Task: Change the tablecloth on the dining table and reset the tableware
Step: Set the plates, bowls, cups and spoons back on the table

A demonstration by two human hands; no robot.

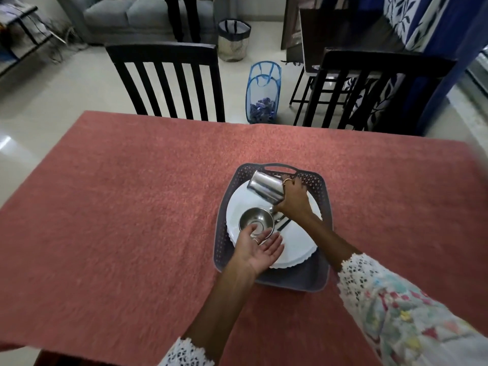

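Observation:
A pink-red tablecloth (126,207) covers the dining table. On it stands a grey perforated basket (221,233) holding white plates (293,249), a steel bowl (254,219) and cutlery (281,223). My right hand (294,198) grips a steel tumbler (265,190), tilted on its side above the plates. My left hand (260,249) lies palm up with straight fingers at the near rim of the steel bowl, touching it.
Two dark wooden chairs (169,77) (369,85) stand at the table's far side. Between them on the floor is a blue mesh hamper (262,96) with blue cloth inside. A grey bin (233,39) and a sofa (137,17) lie beyond.

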